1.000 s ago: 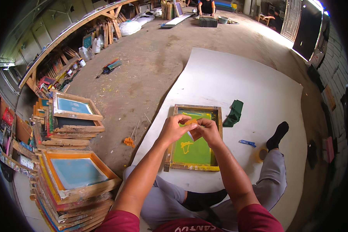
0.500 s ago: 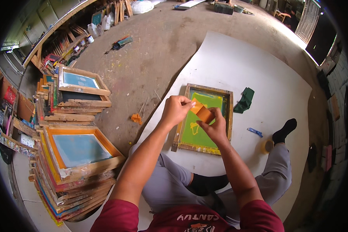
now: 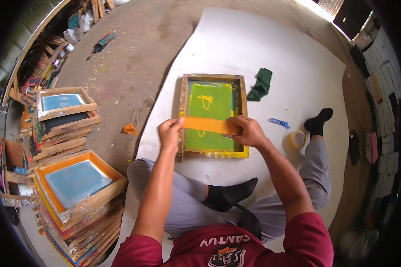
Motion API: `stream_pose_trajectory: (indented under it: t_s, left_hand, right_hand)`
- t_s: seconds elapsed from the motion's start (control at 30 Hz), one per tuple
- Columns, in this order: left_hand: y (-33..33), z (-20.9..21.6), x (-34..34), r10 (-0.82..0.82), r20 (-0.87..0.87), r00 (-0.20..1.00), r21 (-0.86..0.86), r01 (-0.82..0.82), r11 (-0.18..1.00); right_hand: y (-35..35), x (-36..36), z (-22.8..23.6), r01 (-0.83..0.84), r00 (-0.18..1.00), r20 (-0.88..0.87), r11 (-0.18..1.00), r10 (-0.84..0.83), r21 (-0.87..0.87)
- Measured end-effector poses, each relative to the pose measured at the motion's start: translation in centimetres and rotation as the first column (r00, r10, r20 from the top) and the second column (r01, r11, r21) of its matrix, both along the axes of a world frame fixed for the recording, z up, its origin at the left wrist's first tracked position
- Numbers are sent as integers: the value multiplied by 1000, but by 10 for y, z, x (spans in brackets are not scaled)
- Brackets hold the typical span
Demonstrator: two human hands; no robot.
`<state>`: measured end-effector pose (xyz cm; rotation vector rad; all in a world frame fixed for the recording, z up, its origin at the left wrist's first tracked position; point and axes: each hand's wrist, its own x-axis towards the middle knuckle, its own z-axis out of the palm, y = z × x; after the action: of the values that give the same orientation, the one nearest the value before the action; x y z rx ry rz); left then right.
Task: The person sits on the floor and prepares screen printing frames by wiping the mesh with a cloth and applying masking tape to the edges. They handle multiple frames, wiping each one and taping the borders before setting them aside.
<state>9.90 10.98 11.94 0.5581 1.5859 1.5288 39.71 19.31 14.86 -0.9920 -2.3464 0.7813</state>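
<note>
Stretched between my two hands is a wide orange strip [image 3: 205, 124], flat like ribbon or cloth. Thumb and fingers of my left hand [image 3: 169, 133] pinch its left end. At the other end, my right hand [image 3: 247, 131] grips it, with some of the strip tucked in the fingers. Below the strip lies a wooden-framed printing screen [image 3: 241, 102] with green mesh and yellow drawn outlines. The strip covers part of the mesh across its lower half; whether it touches the screen I cannot tell.
On the white sheet [image 3: 298, 62] lie a folded dark green cloth [image 3: 260, 84], a blue cutter knife [image 3: 279, 122] and a tape roll [image 3: 297, 139]. My socked feet rest nearby. Stacked wooden frames [image 3: 89, 196] stand at left; an orange scrap [image 3: 130, 129] is on the floor.
The orange strip, bent and tilted before, is now pulled out straight and level. My hands have moved apart and lower over the screen. The view has shifted, too.
</note>
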Motion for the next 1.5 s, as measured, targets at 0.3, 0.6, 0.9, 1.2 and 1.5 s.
stream_pose_trajectory:
  t_s: [0.3,0.6,0.9,1.2,1.5]
  left_hand:
    - [-36,-98,-38,-128,-31,991,-225,118,967]
    - [-41,-136,-24,-312,-514,799,-382,112,917]
    - [-46,-144,-29,-287,-502,816,-376,92,922]
    - [-43,-142,-35,-256,-258,931,-405,136,904]
    - [-39,-136,-26,-337,-441,832,-483,97,870]
  right_hand:
    - [-15,137,-59,201,973,149,964,-176,-174]
    - [-34,141,-108,188,944,260,979,-204,85]
    - [-19,133,-113,137,924,342,983,-171,120]
    - [-12,124,-110,104,903,399,983,-158,152]
    - [-9,127,-104,94,904,398,980,-158,177]
